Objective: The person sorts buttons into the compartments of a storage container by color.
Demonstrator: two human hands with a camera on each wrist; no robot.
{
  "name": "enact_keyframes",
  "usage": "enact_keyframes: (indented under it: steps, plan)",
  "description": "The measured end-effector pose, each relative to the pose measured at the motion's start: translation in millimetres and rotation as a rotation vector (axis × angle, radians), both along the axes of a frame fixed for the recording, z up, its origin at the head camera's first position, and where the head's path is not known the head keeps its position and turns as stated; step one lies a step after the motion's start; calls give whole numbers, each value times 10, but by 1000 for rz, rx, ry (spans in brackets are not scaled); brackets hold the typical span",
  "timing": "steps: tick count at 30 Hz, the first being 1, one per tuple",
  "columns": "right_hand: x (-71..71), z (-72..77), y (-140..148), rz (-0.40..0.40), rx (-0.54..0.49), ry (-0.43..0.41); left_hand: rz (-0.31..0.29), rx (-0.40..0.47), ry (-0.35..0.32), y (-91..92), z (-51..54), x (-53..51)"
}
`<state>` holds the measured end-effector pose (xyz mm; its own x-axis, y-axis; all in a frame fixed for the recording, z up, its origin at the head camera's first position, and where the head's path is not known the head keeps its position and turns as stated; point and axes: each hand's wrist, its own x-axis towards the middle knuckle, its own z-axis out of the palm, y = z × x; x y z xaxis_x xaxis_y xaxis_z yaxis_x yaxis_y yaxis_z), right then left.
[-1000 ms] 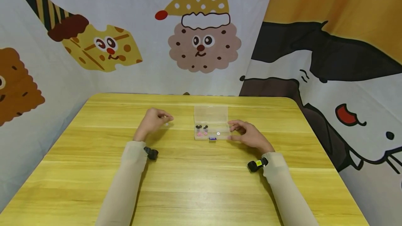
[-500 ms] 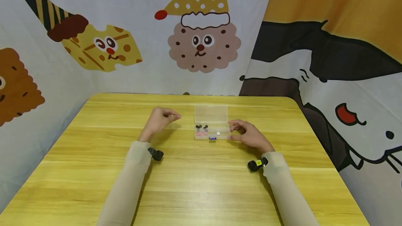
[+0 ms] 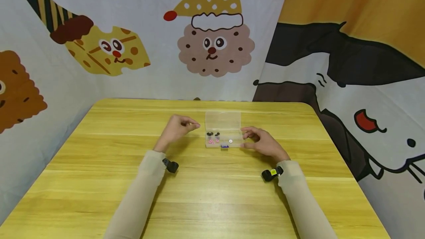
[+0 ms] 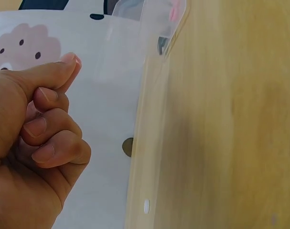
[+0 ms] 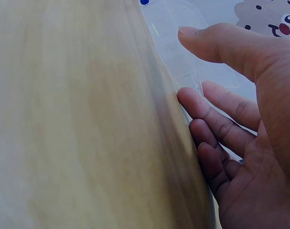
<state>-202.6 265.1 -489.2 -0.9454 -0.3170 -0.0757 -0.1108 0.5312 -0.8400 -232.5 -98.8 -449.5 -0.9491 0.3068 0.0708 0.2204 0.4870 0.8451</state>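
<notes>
A clear plastic box (image 3: 236, 144) with compartments lies at the table's far middle, its transparent lid (image 3: 223, 121) raised at the back. Several black beads (image 3: 211, 134), several pink beads (image 3: 211, 142) and one white bead (image 3: 230, 141) sit inside. Just left of the box hovers my left hand (image 3: 177, 128), thumb and forefinger pinched together. Whatever lies between those tips is hidden; the other fingers curl into the palm. My right hand (image 3: 262, 144) rests at the box's right end, fingers extended against it and thumb apart by the front corner.
A small white piece (image 4: 146, 206) lies on the table in the left wrist view, near the back edge. A blue latch (image 3: 224, 146) juts from the box's front. Behind the wooden table (image 3: 206, 194) hangs a cartoon-printed curtain (image 3: 132, 84).
My left hand has moved right toward the box, keeping its pinch. A white bead seen by its fingertips earlier no longer shows in the head view. The right hand and box stay put.
</notes>
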Motion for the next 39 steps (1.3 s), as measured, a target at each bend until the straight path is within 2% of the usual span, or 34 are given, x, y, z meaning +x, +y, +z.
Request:
enact_keyframes:
  steps: [7,17,23,39]
  plan:
    - [1,20,-3,6,9,-2,-10,-6,17,76,-2,27]
    - [7,24,0,-1,7,-12,-58,3,36,220,-7,60]
    - [9,27,-10,-2,-3,-15,-97,5,27,288,-29,87]
    - [5,39,0,2,26,-3,-146,-3,22,396,-71,126]
